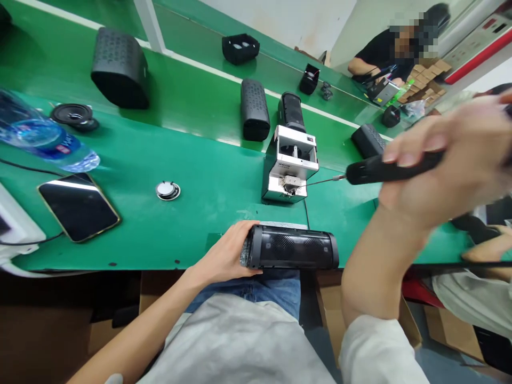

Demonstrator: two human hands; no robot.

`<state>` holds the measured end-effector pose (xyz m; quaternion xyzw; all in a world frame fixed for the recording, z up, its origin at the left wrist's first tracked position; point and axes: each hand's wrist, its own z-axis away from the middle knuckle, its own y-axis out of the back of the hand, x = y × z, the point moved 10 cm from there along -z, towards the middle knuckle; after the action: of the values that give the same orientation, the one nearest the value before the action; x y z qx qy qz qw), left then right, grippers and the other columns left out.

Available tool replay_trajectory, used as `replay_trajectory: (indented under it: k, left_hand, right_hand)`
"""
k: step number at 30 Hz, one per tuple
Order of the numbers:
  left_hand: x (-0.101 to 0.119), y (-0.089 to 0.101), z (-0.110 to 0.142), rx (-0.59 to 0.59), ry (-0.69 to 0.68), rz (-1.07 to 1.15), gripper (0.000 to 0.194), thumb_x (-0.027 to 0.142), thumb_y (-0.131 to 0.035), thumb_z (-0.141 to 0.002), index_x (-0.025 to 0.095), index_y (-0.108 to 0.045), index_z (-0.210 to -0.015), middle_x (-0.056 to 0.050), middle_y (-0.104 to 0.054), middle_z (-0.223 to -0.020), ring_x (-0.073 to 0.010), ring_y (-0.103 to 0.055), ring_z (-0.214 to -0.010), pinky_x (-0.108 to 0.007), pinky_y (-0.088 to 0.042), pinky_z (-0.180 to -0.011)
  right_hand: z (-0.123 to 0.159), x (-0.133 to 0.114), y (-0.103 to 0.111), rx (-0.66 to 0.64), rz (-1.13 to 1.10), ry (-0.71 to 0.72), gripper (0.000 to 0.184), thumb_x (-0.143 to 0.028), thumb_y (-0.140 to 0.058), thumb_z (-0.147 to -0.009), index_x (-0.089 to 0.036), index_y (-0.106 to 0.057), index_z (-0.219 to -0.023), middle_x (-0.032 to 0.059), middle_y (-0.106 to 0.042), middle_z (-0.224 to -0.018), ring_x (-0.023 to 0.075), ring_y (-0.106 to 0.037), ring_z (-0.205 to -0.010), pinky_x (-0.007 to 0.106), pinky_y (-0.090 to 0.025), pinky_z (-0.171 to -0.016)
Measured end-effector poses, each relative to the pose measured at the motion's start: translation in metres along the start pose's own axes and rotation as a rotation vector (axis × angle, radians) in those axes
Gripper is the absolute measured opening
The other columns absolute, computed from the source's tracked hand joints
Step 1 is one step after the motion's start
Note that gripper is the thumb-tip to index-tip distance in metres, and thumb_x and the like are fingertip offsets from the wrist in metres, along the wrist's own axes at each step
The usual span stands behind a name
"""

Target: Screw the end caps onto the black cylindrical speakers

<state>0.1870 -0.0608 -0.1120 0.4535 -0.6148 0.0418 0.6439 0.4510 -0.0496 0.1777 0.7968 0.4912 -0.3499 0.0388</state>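
Note:
My left hand (230, 250) is wrapped round the left end of a black speaker (296, 248), which lies lengthwise at the table's front edge. My right hand (436, 154), slightly blurred, is closed on a black electric screwdriver (372, 169) held level above the table. Its long thin bit points left, and the tip reaches the front outlet of a white and black screw feeder (291, 160). Whether a screw sits on the tip is too small to tell. The speaker's right end is free of my hands.
To the left are a phone (79, 207), a water bottle (44, 136), a loose speaker driver (74, 114) and a small round metal part (168, 190). Black speaker housings (120, 66) stand farther back. Co-workers sit across the table and at my right.

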Motion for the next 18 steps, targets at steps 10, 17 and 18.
replay_trajectory:
  k: [10, 17, 18]
  left_hand:
    - [0.001, -0.002, 0.0, 0.003, -0.006, 0.012, 0.11, 0.03, -0.106, -0.074, 0.027, -0.043, -0.164, -0.019, -0.063, -0.163, -0.046, -0.064, -0.151, -0.066, -0.055, -0.128]
    - [-0.001, -0.001, 0.0, 0.005, 0.0, 0.004, 0.109, 0.031, -0.106, -0.074, 0.027, -0.045, -0.163, -0.019, -0.064, -0.161, -0.0466, -0.065, -0.15, -0.065, -0.056, -0.127]
    - [0.0, -0.001, 0.0, 0.006, -0.004, 0.004, 0.109, 0.032, -0.106, -0.074, 0.027, -0.045, -0.163, -0.019, -0.064, -0.162, -0.0466, -0.065, -0.15, -0.065, -0.056, -0.127]
  right_hand:
    - [0.022, 0.005, -0.052, -0.081, -0.014, 0.224, 0.017, -0.013, -0.068, -0.084, -0.024, -0.064, -0.097, -0.012, -0.044, -0.058, 0.0093, -0.039, -0.036, 0.028, -0.034, -0.033]
    - [0.038, 0.04, -0.049, -0.093, 0.218, 0.096, 0.04, -0.058, -0.084, -0.101, -0.033, -0.055, -0.095, -0.0088, -0.045, -0.06, 0.0122, -0.038, -0.043, 0.035, -0.041, -0.043]
    - [0.038, 0.045, -0.049, -0.111, 0.248, 0.079, 0.043, -0.065, -0.082, -0.103, -0.032, -0.055, -0.097, -0.0084, -0.046, -0.061, 0.0124, -0.039, -0.044, 0.036, -0.043, -0.045]
